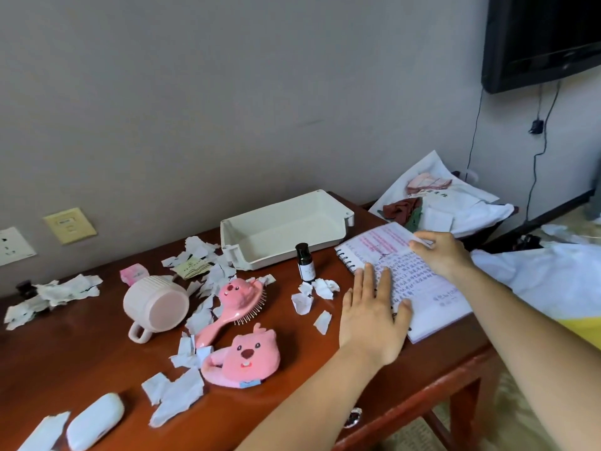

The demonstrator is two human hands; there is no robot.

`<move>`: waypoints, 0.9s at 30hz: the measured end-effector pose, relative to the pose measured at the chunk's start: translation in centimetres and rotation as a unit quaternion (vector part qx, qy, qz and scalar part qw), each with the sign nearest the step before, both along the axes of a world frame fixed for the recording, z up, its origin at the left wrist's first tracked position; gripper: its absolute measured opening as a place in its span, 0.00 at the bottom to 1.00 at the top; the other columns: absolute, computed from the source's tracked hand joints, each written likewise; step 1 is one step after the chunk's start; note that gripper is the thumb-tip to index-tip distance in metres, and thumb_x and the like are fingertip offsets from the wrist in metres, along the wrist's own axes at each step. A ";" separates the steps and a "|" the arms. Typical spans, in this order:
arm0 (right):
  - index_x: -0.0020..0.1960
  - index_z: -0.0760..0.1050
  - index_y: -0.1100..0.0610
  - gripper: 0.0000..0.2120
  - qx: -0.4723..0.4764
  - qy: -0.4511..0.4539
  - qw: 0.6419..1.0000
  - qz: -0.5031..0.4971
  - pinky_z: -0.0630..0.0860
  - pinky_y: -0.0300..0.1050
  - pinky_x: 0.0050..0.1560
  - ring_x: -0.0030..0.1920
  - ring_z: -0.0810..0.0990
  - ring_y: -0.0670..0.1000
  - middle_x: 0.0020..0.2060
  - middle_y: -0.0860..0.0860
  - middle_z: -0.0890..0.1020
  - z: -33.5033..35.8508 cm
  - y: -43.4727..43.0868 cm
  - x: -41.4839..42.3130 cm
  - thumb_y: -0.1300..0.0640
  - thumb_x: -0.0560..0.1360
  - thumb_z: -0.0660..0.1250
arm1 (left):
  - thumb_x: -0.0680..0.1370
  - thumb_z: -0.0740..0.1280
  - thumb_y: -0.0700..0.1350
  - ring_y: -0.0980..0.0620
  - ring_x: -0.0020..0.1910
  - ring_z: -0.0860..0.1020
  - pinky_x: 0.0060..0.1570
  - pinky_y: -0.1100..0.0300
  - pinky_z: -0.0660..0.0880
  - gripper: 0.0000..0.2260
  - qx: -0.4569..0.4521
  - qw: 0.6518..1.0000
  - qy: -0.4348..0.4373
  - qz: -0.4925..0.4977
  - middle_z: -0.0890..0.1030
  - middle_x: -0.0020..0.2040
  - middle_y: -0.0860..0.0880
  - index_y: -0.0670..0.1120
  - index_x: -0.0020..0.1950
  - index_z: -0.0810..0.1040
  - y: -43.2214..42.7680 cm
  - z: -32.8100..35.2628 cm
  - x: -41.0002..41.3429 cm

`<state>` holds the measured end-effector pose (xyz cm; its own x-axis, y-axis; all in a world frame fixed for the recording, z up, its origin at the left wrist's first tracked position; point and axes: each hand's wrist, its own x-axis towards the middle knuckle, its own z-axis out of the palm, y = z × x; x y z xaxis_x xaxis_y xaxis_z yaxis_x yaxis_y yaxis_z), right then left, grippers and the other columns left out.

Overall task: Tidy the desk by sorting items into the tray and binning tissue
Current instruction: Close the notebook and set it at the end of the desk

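The left grip (pixel 374 320) presses flat, fingers straight, on the open notebook (pixel 414 275) at the table (pixel 81 359) right edge. The right grip (pixel 439 255) curls over its far corner, pinch unclear. Light, floppy pages, so probably best lifted by the spiral spine.

White tray (pixel 283 236) empty, upright, at back of desk (pixel 81 353). Torn white tissue scraps (pixel 175 395) strewn across desk (densest left of tray). Pink mug (pixel 156 304) on its side, pink hairbrush (pixel 234 304) just beside it. Dark bottle (pixel 305 262) upright before tray. Spiral notebook (pixel 419 288) open at right end.
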<state>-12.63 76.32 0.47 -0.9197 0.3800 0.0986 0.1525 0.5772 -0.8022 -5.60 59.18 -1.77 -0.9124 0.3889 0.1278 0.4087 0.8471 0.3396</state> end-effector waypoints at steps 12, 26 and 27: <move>0.60 0.78 0.50 0.16 0.301 -0.017 0.953 -0.032 0.66 0.51 0.61 0.64 0.67 0.59 0.62 0.57 0.74 -1.3 -1.8 -3.3 0.46 0.77 0.60 | 0.82 0.47 0.54 0.49 0.77 0.37 0.75 0.53 0.40 0.26 -0.013 0.999 -0.038 0.008 0.42 0.79 0.46 0.49 0.78 0.46 0.5 0.4 -2.0; 0.72 0.66 0.51 0.21 0.310 0.015 0.948 0.071 0.59 0.52 0.69 0.72 0.61 0.56 0.73 0.52 0.65 2.5 -6.2 -1.2 0.50 0.80 0.57 | 0.83 0.50 0.52 0.51 0.78 0.44 0.75 0.51 0.41 0.25 -0.062 0.996 -0.037 -0.049 0.47 0.79 0.47 0.46 0.78 0.49 -4.8 6.7 -1.4; 0.71 0.67 0.51 0.20 0.307 0.036 0.948 0.077 0.59 0.51 0.69 0.72 0.61 0.56 0.73 0.52 0.66 3.4 -7.0 -1.0 0.51 0.79 0.57 | 0.83 0.50 0.53 0.52 0.78 0.44 0.75 0.52 0.42 0.25 -0.067 0.996 -0.030 -0.051 0.48 0.79 0.47 0.46 0.78 0.50 -5.9 7.6 -1.2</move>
<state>-13.66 69.28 3.87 -0.9424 0.0925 0.3216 -0.0136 0.9496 -0.3132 -6.76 53.29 5.81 -0.8713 0.4906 0.0144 0.4779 0.8412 0.2531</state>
